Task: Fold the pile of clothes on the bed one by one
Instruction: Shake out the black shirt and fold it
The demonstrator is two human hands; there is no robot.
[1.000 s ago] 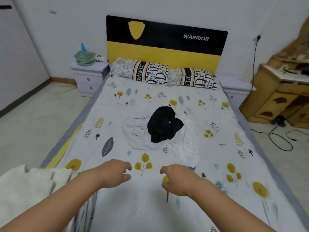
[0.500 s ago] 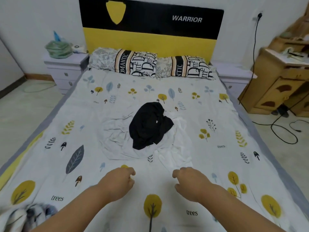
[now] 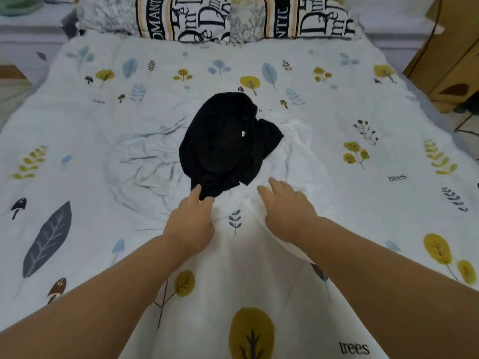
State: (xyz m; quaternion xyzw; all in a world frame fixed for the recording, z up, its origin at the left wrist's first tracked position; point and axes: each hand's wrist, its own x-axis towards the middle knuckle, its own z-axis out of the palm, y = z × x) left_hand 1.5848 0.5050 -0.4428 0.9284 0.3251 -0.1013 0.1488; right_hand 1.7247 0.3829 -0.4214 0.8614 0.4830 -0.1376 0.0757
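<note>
Lying crumpled in soft folds left of the bed's (image 3: pixel 77 120) middle is a pale grey-white garment (image 3: pixel 145 161), thin and creased. On it, at the middle of the bed, a black garment (image 3: pixel 225 143) sits bunched in a rounded heap, matte, with a small white tag showing. The left hand (image 3: pixel 190 224) reaches forward, its fingers (image 3: pixel 195 193) pinching the black garment's near hem. To the right a smooth white garment (image 3: pixel 298 156) spreads out; the right hand (image 3: pixel 285 211) rests on its near part, fingers straight and released. The sheet is white cotton-like cloth printed with leaves and trees. Two lettered pillows (image 3: pixel 233 19) lie along the head edge.
</note>
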